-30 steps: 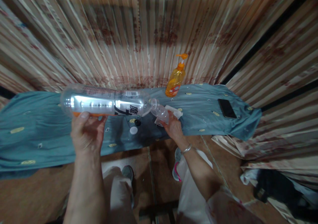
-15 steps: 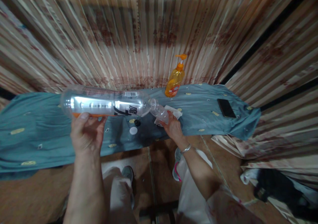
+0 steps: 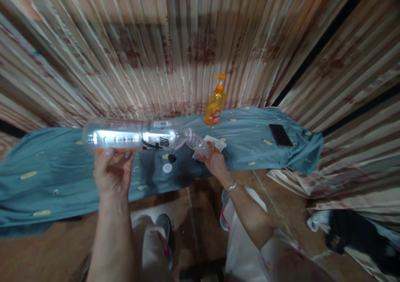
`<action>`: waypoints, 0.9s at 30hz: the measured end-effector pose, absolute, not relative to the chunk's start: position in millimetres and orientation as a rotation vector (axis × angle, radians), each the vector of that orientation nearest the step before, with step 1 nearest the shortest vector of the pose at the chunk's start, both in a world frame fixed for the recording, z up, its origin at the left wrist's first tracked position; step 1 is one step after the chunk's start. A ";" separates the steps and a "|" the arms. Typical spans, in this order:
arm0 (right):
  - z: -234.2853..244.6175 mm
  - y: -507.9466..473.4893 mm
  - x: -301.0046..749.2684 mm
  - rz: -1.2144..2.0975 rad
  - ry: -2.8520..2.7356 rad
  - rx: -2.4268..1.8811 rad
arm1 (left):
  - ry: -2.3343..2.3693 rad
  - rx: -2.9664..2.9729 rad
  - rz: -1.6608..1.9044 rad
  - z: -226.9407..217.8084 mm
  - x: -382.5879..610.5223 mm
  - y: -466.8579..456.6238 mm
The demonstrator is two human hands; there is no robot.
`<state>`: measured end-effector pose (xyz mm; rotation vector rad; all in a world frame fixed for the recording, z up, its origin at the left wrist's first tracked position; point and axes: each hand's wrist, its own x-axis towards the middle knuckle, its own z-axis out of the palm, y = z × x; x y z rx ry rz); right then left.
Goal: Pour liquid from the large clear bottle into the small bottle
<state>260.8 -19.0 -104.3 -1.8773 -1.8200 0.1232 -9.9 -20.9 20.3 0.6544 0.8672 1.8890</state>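
My left hand (image 3: 114,169) is closed round the underside of a large clear plastic bottle (image 3: 134,137) with a silver and orange label. The bottle lies almost level in the air, its neck pointing right. There it meets the mouth of a small clear bottle (image 3: 197,144), which slants down to the right. My right hand (image 3: 215,162) grips the lower end of that small bottle. Just behind the right hand lies a crumpled white tissue (image 3: 218,143), partly hidden. A white cap (image 3: 167,168) and a small black cap (image 3: 171,158) rest on the cloth below the bottles.
A teal patterned cloth (image 3: 71,182) covers the long narrow table. An orange pump bottle (image 3: 215,104) stands at its back edge, and a black phone (image 3: 280,135) lies to the right. Pleated curtains (image 3: 187,48) hang close behind. A dark bag (image 3: 353,236) is on the floor at right.
The view has shifted slightly. Both hands keep their hold, and the two bottles stay mouth to mouth at about the same tilt.
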 end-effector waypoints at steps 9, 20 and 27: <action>-105.9 -18.8 260.6 0.099 -1.830 -1.868 | 0.886 0.615 1.887 22.7 -7.9 -21.7; -105.0 -18.5 260.4 0.091 -1.845 -1.884 | 0.891 0.595 1.883 21.8 -8.8 -19.8; -106.6 -16.5 260.6 0.106 -1.851 -1.863 | 0.880 0.668 1.866 19.7 -16.9 -16.8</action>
